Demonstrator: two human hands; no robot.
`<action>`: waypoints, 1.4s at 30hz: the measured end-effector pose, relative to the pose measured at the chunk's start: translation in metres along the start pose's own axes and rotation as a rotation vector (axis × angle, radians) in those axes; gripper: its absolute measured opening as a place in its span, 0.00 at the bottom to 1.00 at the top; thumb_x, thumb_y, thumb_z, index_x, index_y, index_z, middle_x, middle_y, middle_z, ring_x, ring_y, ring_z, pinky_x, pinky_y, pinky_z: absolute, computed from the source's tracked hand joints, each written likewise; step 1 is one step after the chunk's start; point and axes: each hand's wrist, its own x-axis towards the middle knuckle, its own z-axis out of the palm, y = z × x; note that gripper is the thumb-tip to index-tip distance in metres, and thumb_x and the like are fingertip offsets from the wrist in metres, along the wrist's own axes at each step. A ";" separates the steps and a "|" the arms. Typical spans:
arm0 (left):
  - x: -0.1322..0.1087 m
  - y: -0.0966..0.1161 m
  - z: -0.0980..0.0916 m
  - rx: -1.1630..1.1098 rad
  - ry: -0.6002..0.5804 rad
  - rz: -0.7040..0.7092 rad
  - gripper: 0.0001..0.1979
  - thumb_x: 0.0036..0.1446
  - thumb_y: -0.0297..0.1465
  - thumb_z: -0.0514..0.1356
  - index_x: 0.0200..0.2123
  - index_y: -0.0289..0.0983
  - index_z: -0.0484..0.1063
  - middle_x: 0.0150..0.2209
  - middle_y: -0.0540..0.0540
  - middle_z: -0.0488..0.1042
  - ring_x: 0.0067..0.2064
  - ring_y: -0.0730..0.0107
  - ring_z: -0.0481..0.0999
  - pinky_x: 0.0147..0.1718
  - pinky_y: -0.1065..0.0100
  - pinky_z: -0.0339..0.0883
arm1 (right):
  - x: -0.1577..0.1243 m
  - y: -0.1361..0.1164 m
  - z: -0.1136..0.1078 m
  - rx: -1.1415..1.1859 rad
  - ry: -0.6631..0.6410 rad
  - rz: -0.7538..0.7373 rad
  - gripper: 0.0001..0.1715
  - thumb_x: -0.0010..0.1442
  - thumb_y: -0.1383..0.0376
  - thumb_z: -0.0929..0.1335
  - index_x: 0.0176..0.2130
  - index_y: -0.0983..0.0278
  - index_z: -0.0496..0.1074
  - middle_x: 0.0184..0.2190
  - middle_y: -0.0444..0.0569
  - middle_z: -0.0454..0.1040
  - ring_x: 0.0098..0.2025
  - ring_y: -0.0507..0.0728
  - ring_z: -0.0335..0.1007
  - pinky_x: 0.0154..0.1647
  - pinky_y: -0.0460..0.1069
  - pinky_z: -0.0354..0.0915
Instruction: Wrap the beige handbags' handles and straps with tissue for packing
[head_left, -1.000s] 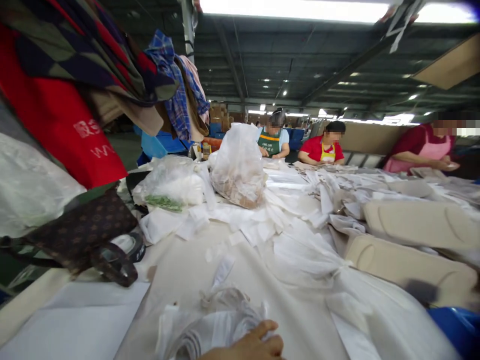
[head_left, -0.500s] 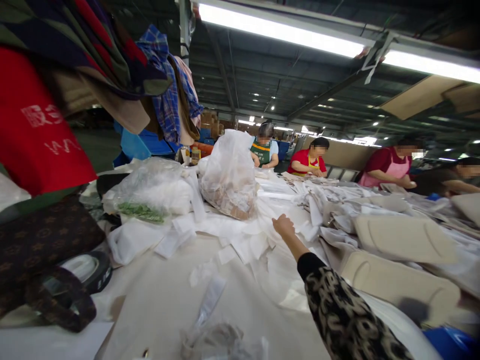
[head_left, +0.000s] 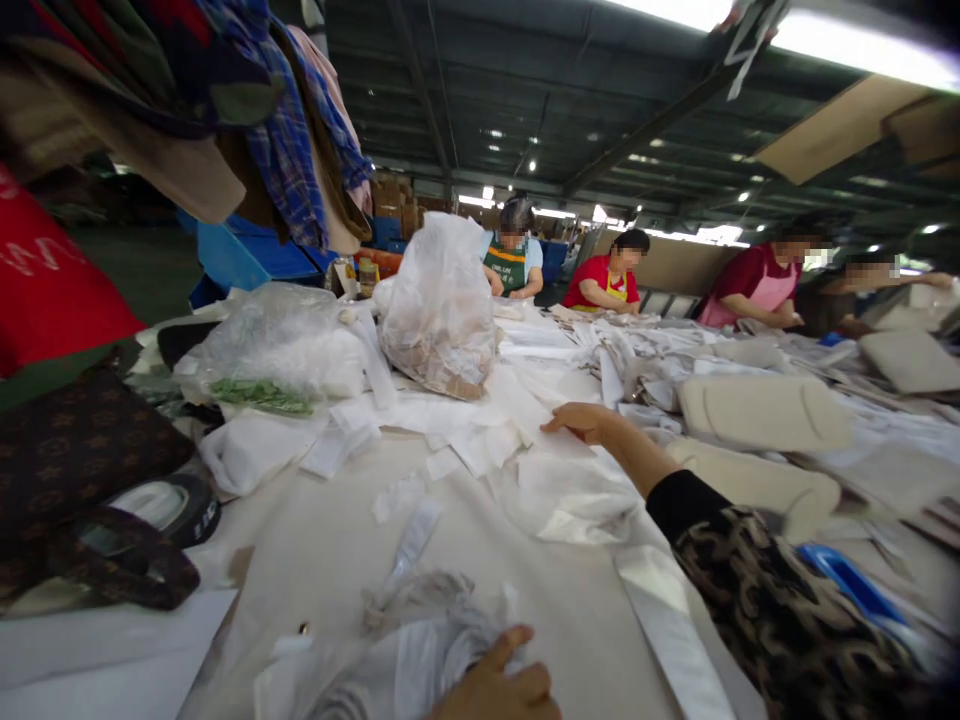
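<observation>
While resting curled on bunched white sheeting [head_left: 409, 650], a left hand [head_left: 499, 682] at the table's near edge, fingers closed over the bunch. Farther up the table, a right hand [head_left: 589, 422] stretched open and flat, palm down, on scattered white fabric offcuts [head_left: 480, 445].

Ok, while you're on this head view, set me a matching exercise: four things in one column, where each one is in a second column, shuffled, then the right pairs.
Things:
1. right hand
2. left hand
3. brown patterned handbag
4. beige moulded pad

Places:
A. on the right side of the table
B. at the left, beside a black tape roll
C. reaching over white fabric scraps, mid-table
D. at the bottom of the view, against crumpled white fabric

Pairs: 1-C, 2-D, 3-B, 4-A
</observation>
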 end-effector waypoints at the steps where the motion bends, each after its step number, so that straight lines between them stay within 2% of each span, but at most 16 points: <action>1: -0.004 0.007 -0.010 -0.017 -0.028 0.004 0.10 0.59 0.36 0.61 0.27 0.38 0.70 0.26 0.49 0.73 0.35 0.64 0.71 0.57 0.50 0.58 | -0.014 0.016 0.003 0.065 -0.021 -0.016 0.16 0.57 0.73 0.67 0.46 0.74 0.71 0.39 0.58 0.78 0.40 0.57 0.76 0.40 0.47 0.69; 2: -0.007 0.013 -0.022 -0.015 -0.059 0.004 0.08 0.58 0.35 0.61 0.29 0.37 0.70 0.30 0.48 0.74 0.39 0.63 0.71 0.60 0.48 0.52 | -0.031 0.036 0.009 0.140 -0.032 -0.052 0.21 0.56 0.74 0.67 0.50 0.73 0.69 0.44 0.58 0.77 0.42 0.57 0.75 0.42 0.47 0.69; 4: -0.013 0.024 -0.049 -0.106 -0.135 0.027 0.15 0.54 0.43 0.63 0.35 0.36 0.69 0.37 0.46 0.73 0.45 0.60 0.69 0.64 0.48 0.44 | -0.077 0.079 0.026 0.299 -0.014 -0.166 0.35 0.52 0.73 0.68 0.60 0.67 0.63 0.54 0.57 0.71 0.49 0.58 0.73 0.48 0.50 0.67; 6: -0.012 0.029 -0.072 -0.173 -0.199 -0.017 0.20 0.53 0.47 0.63 0.38 0.37 0.69 0.40 0.46 0.72 0.48 0.60 0.67 0.65 0.50 0.41 | -0.133 0.122 0.047 0.409 0.028 -0.257 0.48 0.50 0.71 0.70 0.66 0.57 0.53 0.61 0.52 0.65 0.58 0.61 0.65 0.55 0.55 0.64; 7: -0.010 0.030 -0.080 -0.196 -0.231 -0.042 0.21 0.54 0.48 0.62 0.40 0.37 0.69 0.41 0.46 0.71 0.49 0.60 0.66 0.65 0.51 0.39 | -0.163 0.140 0.058 0.422 0.047 -0.268 0.50 0.49 0.70 0.71 0.66 0.54 0.51 0.63 0.49 0.62 0.62 0.62 0.60 0.58 0.58 0.61; 8: -0.007 0.030 -0.086 -0.214 -0.264 -0.065 0.21 0.54 0.48 0.62 0.41 0.38 0.69 0.42 0.47 0.71 0.49 0.61 0.66 0.65 0.51 0.38 | -0.191 0.157 0.070 0.418 0.058 -0.259 0.48 0.50 0.68 0.71 0.66 0.53 0.53 0.64 0.47 0.61 0.65 0.63 0.56 0.61 0.60 0.57; 10: -0.002 0.032 -0.091 -0.242 -0.321 -0.096 0.20 0.56 0.47 0.61 0.43 0.39 0.69 0.43 0.47 0.70 0.50 0.62 0.65 0.65 0.52 0.36 | -0.239 0.183 0.092 0.411 0.080 -0.172 0.37 0.55 0.64 0.70 0.63 0.54 0.62 0.64 0.47 0.62 0.66 0.64 0.54 0.64 0.62 0.54; 13: 0.000 0.033 -0.089 -0.250 -0.357 -0.109 0.20 0.56 0.46 0.62 0.46 0.41 0.69 0.45 0.48 0.71 0.51 0.62 0.65 0.65 0.53 0.37 | -0.276 0.208 0.118 0.472 0.144 -0.019 0.28 0.59 0.59 0.68 0.59 0.54 0.68 0.61 0.47 0.66 0.63 0.65 0.60 0.62 0.63 0.58; 17: 0.001 0.032 -0.088 -0.187 -0.396 -0.093 0.23 0.55 0.47 0.62 0.49 0.41 0.68 0.47 0.47 0.71 0.53 0.60 0.64 0.65 0.52 0.37 | -0.272 0.214 0.133 0.517 0.171 -0.096 0.22 0.59 0.62 0.65 0.53 0.54 0.73 0.56 0.46 0.70 0.60 0.63 0.63 0.61 0.59 0.61; 20: 0.003 0.032 -0.090 -0.170 -0.424 -0.089 0.23 0.55 0.46 0.62 0.49 0.42 0.68 0.48 0.47 0.71 0.54 0.59 0.64 0.65 0.52 0.38 | -0.257 0.208 0.136 0.545 0.072 -0.192 0.26 0.58 0.67 0.63 0.55 0.55 0.72 0.49 0.48 0.73 0.52 0.59 0.68 0.55 0.55 0.66; 24: 0.005 0.033 -0.091 -0.170 -0.462 -0.116 0.21 0.56 0.45 0.62 0.50 0.42 0.67 0.48 0.48 0.71 0.55 0.60 0.64 0.66 0.53 0.35 | -0.249 0.201 0.132 0.480 -0.046 -0.185 0.33 0.51 0.73 0.62 0.54 0.53 0.73 0.42 0.46 0.75 0.44 0.57 0.71 0.47 0.51 0.69; 29: 0.004 0.034 -0.091 -0.187 -0.486 -0.123 0.21 0.56 0.45 0.62 0.50 0.42 0.66 0.48 0.47 0.70 0.54 0.60 0.63 0.66 0.52 0.32 | -0.247 0.197 0.127 0.437 -0.187 -0.143 0.34 0.48 0.74 0.63 0.51 0.50 0.75 0.44 0.45 0.76 0.45 0.59 0.72 0.48 0.53 0.69; 32: 0.003 0.034 -0.091 -0.206 -0.486 -0.134 0.21 0.56 0.44 0.62 0.50 0.43 0.65 0.49 0.48 0.69 0.55 0.60 0.63 0.66 0.52 0.31 | -0.243 0.195 0.130 0.550 -0.229 -0.145 0.27 0.53 0.71 0.64 0.51 0.52 0.75 0.44 0.45 0.77 0.46 0.59 0.73 0.47 0.53 0.69; 35: 0.003 0.034 -0.093 -0.226 -0.479 -0.160 0.21 0.55 0.42 0.63 0.50 0.43 0.66 0.49 0.48 0.69 0.55 0.61 0.62 0.67 0.53 0.30 | -0.238 0.193 0.137 0.679 -0.251 -0.107 0.23 0.56 0.68 0.65 0.50 0.54 0.76 0.46 0.45 0.77 0.49 0.60 0.72 0.53 0.55 0.67; 38: 0.004 0.033 -0.094 -0.274 -0.486 -0.173 0.20 0.54 0.43 0.65 0.47 0.43 0.68 0.47 0.49 0.70 0.54 0.62 0.64 0.67 0.53 0.32 | -0.232 0.189 0.146 0.746 -0.324 -0.084 0.27 0.55 0.71 0.64 0.52 0.56 0.75 0.49 0.44 0.77 0.51 0.59 0.72 0.57 0.55 0.64; 42: 0.005 0.029 -0.087 -0.299 -0.449 -0.158 0.22 0.53 0.47 0.63 0.46 0.41 0.68 0.51 0.46 0.69 0.57 0.58 0.63 0.67 0.51 0.35 | -0.219 0.182 0.158 0.862 -0.484 -0.200 0.34 0.52 0.77 0.60 0.55 0.58 0.71 0.49 0.43 0.77 0.49 0.56 0.73 0.52 0.51 0.68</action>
